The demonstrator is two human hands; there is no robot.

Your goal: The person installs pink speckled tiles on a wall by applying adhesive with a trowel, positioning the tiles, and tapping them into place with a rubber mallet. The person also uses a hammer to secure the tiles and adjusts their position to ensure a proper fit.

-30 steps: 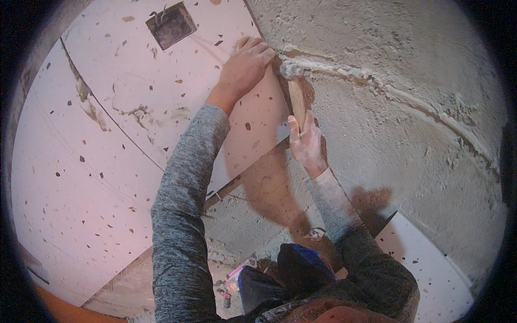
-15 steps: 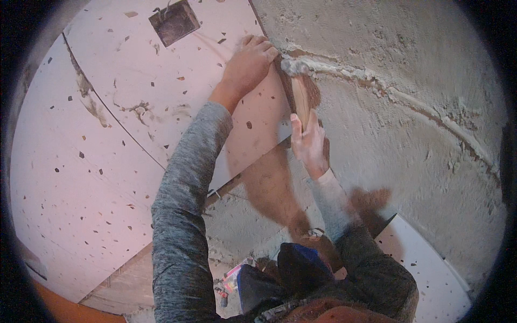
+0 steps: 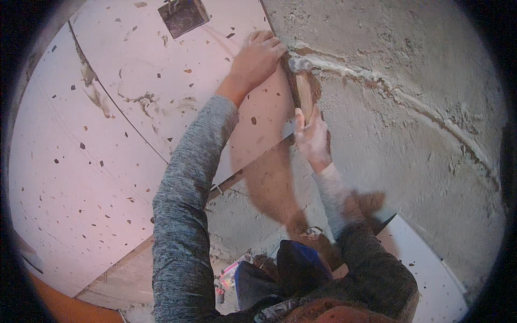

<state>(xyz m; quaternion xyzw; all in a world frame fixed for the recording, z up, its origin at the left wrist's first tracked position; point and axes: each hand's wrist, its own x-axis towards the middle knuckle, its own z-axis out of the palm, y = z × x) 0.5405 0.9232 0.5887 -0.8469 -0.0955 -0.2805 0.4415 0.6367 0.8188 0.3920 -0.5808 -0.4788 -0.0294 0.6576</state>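
Note:
My right hand (image 3: 314,141) is closed round the wooden handle of a hammer (image 3: 305,91). The hammer's metal head is beside the right edge of a large pale tile (image 3: 210,129) with dark speckles, close to the bare rough wall. Whether the head touches the tile edge I cannot tell. Above and to the left, my left hand (image 3: 261,56) lies on the tile with its fingers bent over that same edge; the fingertips are partly hidden.
A square cut-out (image 3: 183,17) with wires is in the upper tile. Grey rough wall (image 3: 409,140) with a long mortar-filled groove (image 3: 409,97) spreads to the right. Another white speckled tile (image 3: 423,274) is at lower right. A dark joint separates the tiles at left.
The view has shifted slightly. The hammer head, blurred earlier, now shows sharply by the tile edge. My left hand keeps its place on the edge.

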